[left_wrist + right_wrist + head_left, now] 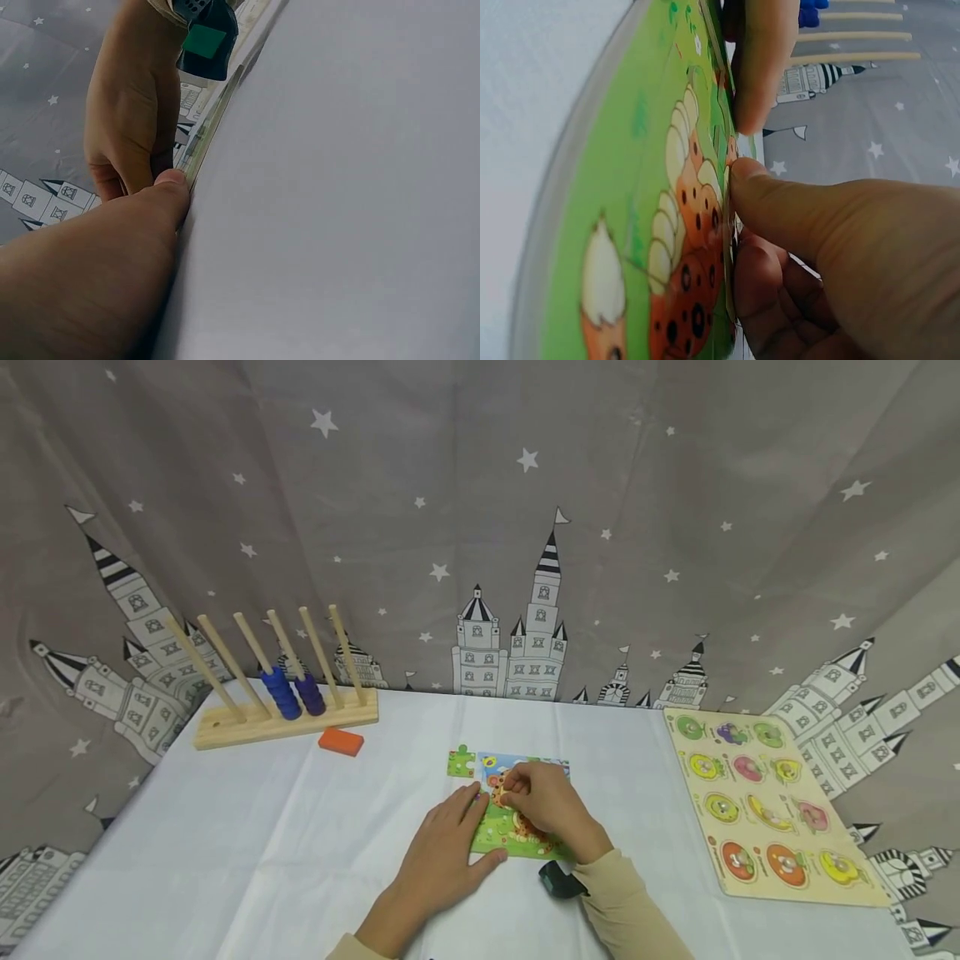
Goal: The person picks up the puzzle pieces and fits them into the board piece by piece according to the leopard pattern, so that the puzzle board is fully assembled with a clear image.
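Observation:
A jigsaw puzzle (495,839) with a spotted orange animal on green grass lies on the white table in front of me. My left hand (441,852) rests at its left edge, fingers stretched out and thumb by the lower corner. Over the middle of the picture, my right hand (553,803) pinches a puzzle piece (731,150) between thumb and fingers, close to the puzzle's surface; most of that piece is hidden by the fingers. A loose green puzzle piece (460,763) lies beside the puzzle's upper left corner.
At the back left stands a wooden peg rack (345,713) with blue and purple beads on two pegs. An orange block (341,742) lies in front of it. On the right lies a wooden fruit board (750,822). A grey castle-print curtain (480,485) hangs behind the table.

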{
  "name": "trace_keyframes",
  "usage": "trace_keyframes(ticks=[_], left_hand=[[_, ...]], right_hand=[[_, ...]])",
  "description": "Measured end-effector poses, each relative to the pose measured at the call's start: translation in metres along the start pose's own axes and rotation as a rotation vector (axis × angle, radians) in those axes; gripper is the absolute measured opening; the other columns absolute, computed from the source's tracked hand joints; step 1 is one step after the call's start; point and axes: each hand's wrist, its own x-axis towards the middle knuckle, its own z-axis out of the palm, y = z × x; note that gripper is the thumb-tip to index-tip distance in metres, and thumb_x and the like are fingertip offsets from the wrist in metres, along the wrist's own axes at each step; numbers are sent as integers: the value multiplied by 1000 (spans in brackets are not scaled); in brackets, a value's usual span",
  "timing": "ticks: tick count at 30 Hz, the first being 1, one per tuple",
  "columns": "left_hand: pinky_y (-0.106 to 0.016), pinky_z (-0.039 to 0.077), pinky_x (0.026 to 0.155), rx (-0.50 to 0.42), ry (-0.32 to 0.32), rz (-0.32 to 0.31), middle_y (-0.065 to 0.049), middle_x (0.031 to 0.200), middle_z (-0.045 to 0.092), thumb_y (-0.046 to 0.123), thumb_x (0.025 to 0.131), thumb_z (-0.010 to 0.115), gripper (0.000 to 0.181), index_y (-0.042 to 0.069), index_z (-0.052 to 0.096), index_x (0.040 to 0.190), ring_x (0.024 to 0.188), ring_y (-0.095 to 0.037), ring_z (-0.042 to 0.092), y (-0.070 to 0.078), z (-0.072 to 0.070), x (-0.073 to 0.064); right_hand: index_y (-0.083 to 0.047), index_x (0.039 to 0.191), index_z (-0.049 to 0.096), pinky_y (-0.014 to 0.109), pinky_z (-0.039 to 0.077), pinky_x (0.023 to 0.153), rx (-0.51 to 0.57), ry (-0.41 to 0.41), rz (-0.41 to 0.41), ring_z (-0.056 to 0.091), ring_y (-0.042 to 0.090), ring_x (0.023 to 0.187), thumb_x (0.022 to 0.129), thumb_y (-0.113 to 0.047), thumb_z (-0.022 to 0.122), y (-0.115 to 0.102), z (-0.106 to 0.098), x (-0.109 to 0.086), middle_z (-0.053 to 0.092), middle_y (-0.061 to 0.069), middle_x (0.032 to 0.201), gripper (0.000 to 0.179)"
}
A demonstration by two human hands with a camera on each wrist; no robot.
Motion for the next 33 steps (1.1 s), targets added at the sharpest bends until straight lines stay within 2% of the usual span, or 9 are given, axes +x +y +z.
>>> trace_keyframes(ticks=[6, 10, 13, 17, 24, 30, 33], left_hand=[[-48, 39, 119, -15, -12, -30, -6, 161, 44, 58, 92, 65, 80, 10, 46, 154, 149, -26, 40, -5, 0, -3], [-49, 38, 120, -28, -36, -44, -6, 162, 43, 58, 92, 65, 81, 10, 45, 154, 150, -26, 39, -5, -1, -3], [-50, 38, 120, -38, -50, -49, -6, 162, 42, 58, 93, 64, 81, 10, 45, 155, 151, -27, 38, -5, -1, -2], [-50, 38, 120, -47, -58, -46, -6, 162, 42, 58, 93, 64, 81, 10, 45, 155, 151, -27, 39, -4, -2, -2], [-50, 39, 120, -44, -65, -40, -6, 162, 42, 59, 93, 63, 80, 10, 45, 154, 150, -27, 39, -2, -2, -1], [-49, 39, 119, -44, -58, -31, -6, 162, 43, 58, 93, 64, 80, 9, 46, 153, 150, -27, 40, -2, -1, -1], [-50, 40, 119, -43, -55, -28, -6, 161, 43, 58, 93, 64, 80, 9, 46, 153, 150, -27, 40, -2, -2, 0]], right_hand=[[-13, 95, 72, 25, 51, 69, 69, -23, -9, 59, 7, 73, 91, -20, 78, 3, -3, 10, 68, -5, 83, 11], [-13, 109, 74, 26, 52, 72, 105, -18, -17, 60, 8, 78, 88, -25, 81, 3, -4, 26, 70, -3, 93, 25], [-14, 122, 72, 27, 52, 75, 110, -43, -38, 59, 9, 83, 88, -24, 82, 1, -4, 41, 69, -1, 101, 37], [-17, 132, 68, 29, 51, 78, 68, -99, -64, 58, 11, 87, 89, -25, 81, -4, -3, 58, 67, -1, 107, 46], [-23, 135, 67, 33, 49, 84, 9, -145, -68, 55, 14, 89, 83, -37, 85, -10, 3, 77, 66, -3, 109, 56], [-27, 134, 68, 38, 51, 99, -57, -169, -65, 60, 15, 102, 80, -43, 87, -9, 7, 81, 67, -3, 112, 59], [-27, 132, 70, 40, 51, 101, -82, -172, -71, 61, 16, 105, 81, -44, 85, -10, 8, 81, 67, -2, 113, 55]])
